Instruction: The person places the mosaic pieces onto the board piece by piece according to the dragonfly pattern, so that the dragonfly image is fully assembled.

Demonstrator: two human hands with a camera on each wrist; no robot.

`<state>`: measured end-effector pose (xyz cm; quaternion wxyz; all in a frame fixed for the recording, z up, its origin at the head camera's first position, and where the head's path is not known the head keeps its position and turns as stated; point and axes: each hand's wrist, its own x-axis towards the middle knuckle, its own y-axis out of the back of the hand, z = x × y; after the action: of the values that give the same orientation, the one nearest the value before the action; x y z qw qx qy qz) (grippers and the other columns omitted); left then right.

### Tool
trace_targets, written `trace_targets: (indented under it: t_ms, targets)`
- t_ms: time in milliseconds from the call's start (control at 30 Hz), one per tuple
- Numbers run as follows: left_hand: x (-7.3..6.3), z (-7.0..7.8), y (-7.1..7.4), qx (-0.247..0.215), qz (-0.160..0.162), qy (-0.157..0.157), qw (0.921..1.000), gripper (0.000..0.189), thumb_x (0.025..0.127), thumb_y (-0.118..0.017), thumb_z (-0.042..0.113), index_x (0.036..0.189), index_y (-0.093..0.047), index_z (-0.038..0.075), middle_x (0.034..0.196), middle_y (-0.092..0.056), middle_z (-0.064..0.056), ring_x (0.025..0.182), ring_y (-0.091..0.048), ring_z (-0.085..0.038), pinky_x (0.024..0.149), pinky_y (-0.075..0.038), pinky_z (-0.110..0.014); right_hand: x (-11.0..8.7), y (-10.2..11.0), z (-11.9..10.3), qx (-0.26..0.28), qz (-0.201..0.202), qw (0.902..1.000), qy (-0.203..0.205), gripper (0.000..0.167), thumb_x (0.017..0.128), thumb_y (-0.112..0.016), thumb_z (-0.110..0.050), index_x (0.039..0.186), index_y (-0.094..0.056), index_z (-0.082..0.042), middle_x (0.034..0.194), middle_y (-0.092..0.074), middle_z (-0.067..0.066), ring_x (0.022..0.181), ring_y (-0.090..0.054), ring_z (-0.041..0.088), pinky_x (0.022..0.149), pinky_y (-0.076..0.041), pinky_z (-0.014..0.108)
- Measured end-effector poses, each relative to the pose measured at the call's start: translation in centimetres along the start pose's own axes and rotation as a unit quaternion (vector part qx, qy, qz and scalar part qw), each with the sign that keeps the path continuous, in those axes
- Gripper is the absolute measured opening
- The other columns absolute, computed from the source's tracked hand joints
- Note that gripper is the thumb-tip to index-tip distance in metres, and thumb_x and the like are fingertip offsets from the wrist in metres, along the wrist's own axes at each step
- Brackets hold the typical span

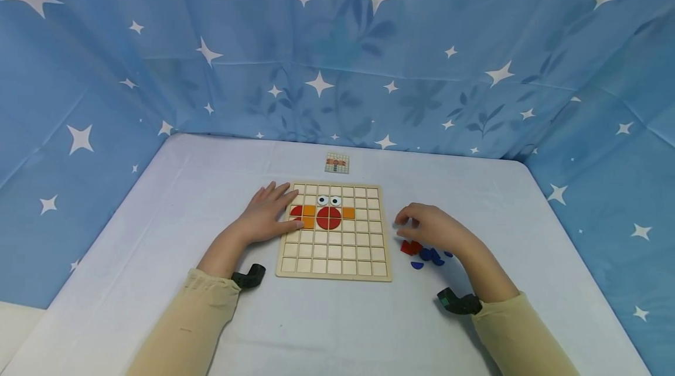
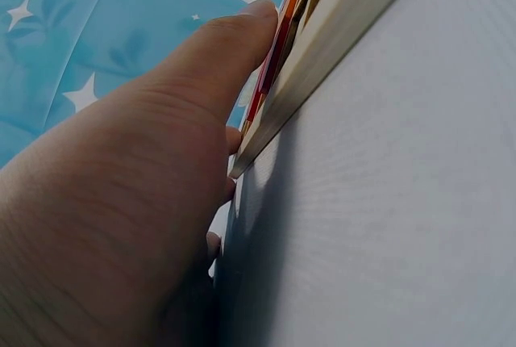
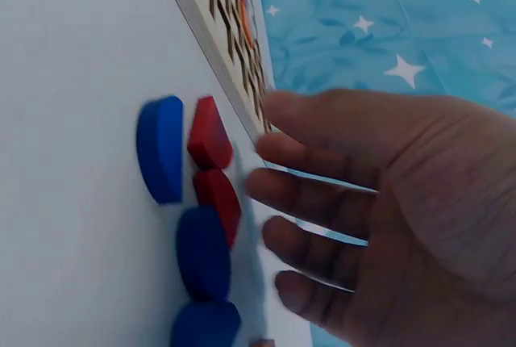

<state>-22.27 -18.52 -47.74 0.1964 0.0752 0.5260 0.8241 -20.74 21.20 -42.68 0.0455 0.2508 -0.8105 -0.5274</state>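
Note:
A square wooden grid board [image 1: 334,253] lies on the table with colored pieces set in it: two eye pieces [image 1: 329,200], a red circle [image 1: 329,218] built from pieces, orange squares [image 1: 348,213], and red pieces [image 1: 296,211] by the left edge. Spread over that edge, my left hand [image 1: 262,215] rests with its thumb on an orange piece. My right hand [image 1: 435,225] is just right of the board, fingers loosely bent, thumb apart from them, holding nothing. Close below it are red pieces [image 3: 211,133] and several blue pieces [image 3: 161,149], some half-round.
Behind the board lies a small picture card [image 1: 337,163] showing a grid with a colored figure. A white cloth covers the table [image 1: 327,329]. Blue curtains [image 1: 337,36] with white stars stand along the back and sides. Each wrist wears a black camera [image 1: 460,302].

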Motion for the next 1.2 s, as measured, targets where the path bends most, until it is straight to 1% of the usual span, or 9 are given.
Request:
trace_targets:
  t_ms: [167, 300, 400, 533, 633, 767, 900, 1067, 1200]
  targets:
    - [0.0, -0.1, -0.2, -0.001, 0.001, -0.001, 1.0, 0.086, 0.089, -0.057, 0.066, 0.157, -0.03, 0.02, 0.166, -0.017, -0.008, 0.154, -0.003, -0.037, 0.125, -0.002, -0.056, -0.6, -0.1, 0.7, 0.007, -0.036, 0.9993, 0.001, 0.022, 0.088, -0.075, -0.029, 0.106, -0.068, -0.018, 0.101, -0.064, -0.005, 0.088, -0.053, 0.015, 0.077, -0.05, 0.031]
    - [0.0, -0.1, -0.2, -0.004, 0.0, -0.001, 1.0, 0.086, 0.089, -0.057, 0.066, 0.157, -0.031, 0.02, 0.166, -0.018, -0.008, 0.154, -0.003, -0.037, 0.125, -0.002, -0.056, -0.9, -0.1, 0.9, 0.021, -0.066, 0.9975, 0.015, 0.022, 0.084, -0.078, -0.027, 0.1, -0.066, -0.018, 0.095, -0.059, -0.002, 0.083, -0.051, 0.015, 0.07, -0.048, 0.027]
    - [0.0, 0.0, -0.1, -0.004, -0.002, 0.0, 1.0, 0.086, 0.09, -0.057, 0.066, 0.157, -0.03, 0.02, 0.166, -0.017, -0.008, 0.154, -0.003, -0.037, 0.125, -0.002, -0.056, -0.9, -0.2, 1.1, 0.02, -0.078, 0.9965, 0.024, 0.021, 0.082, -0.08, -0.026, 0.096, -0.065, -0.019, 0.091, -0.055, -0.001, 0.08, -0.05, 0.015, 0.065, -0.047, 0.025]
    - [-0.1, 0.1, 0.2, -0.003, -0.003, 0.001, 1.0, 0.086, 0.09, -0.058, 0.065, 0.157, -0.03, 0.02, 0.166, -0.017, -0.008, 0.155, -0.002, -0.037, 0.125, -0.002, -0.055, -0.8, -0.4, 1.2, 0.01, -0.074, 0.9969, 0.025, 0.018, 0.084, -0.079, -0.022, 0.095, -0.064, -0.021, 0.09, -0.053, -0.002, 0.081, -0.05, 0.014, 0.065, -0.047, 0.024]
    - [-0.2, 0.2, 0.2, -0.002, -0.003, 0.001, 1.0, 0.086, 0.09, -0.058, 0.064, 0.157, -0.029, 0.02, 0.166, -0.017, -0.009, 0.154, -0.002, -0.037, 0.125, -0.001, -0.055, -0.7, -0.5, 1.3, 0.012, -0.063, 0.9976, 0.026, 0.016, 0.087, -0.076, -0.02, 0.098, -0.065, -0.02, 0.091, -0.054, -0.002, 0.081, -0.05, 0.014, 0.066, -0.047, 0.026]
    - [-0.2, 0.2, 0.2, -0.002, -0.003, 0.001, 1.0, 0.086, 0.09, -0.058, 0.065, 0.157, -0.03, 0.02, 0.166, -0.017, -0.009, 0.154, -0.002, -0.037, 0.125, -0.001, -0.055, -0.6, -0.6, 1.3, 0.011, -0.04, 0.9989, 0.023, 0.017, 0.089, -0.073, -0.019, 0.105, -0.066, -0.018, 0.095, -0.058, -0.003, 0.085, -0.051, 0.013, 0.074, -0.049, 0.029]
    - [-0.2, 0.2, 0.1, -0.003, -0.001, 0.0, 1.0, 0.085, 0.09, -0.058, 0.065, 0.157, -0.03, 0.02, 0.166, -0.017, -0.009, 0.154, -0.003, -0.037, 0.125, -0.002, -0.055, -0.6, -0.7, 1.3, 0.004, -0.026, 0.9996, 0.013, 0.021, 0.089, -0.073, -0.02, 0.108, -0.066, -0.018, 0.097, -0.059, -0.004, 0.089, -0.052, 0.014, 0.08, -0.05, 0.031]
    - [-0.2, 0.1, 0.1, -0.006, 0.0, -0.001, 1.0, 0.085, 0.09, -0.058, 0.064, 0.157, -0.03, 0.02, 0.166, -0.017, -0.009, 0.154, -0.003, -0.038, 0.125, -0.002, -0.056, -0.3, -0.9, 1.4, 0.013, -0.021, 0.9997, 0.004, 0.023, 0.087, -0.075, -0.021, 0.107, -0.065, -0.017, 0.095, -0.058, -0.004, 0.087, -0.052, 0.015, 0.078, -0.049, 0.03]
    - [-0.1, 0.1, 0.1, -0.005, 0.0, -0.001, 1.0, 0.085, 0.09, -0.057, 0.065, 0.157, -0.03, 0.02, 0.166, -0.017, -0.009, 0.154, -0.003, -0.037, 0.125, -0.002, -0.055, -0.2, -1.1, 1.3, 0.011, -0.021, 0.9996, 0.011, 0.021, 0.088, -0.072, -0.017, 0.106, -0.063, -0.015, 0.093, -0.056, -0.002, 0.084, -0.051, 0.014, 0.073, -0.048, 0.028]
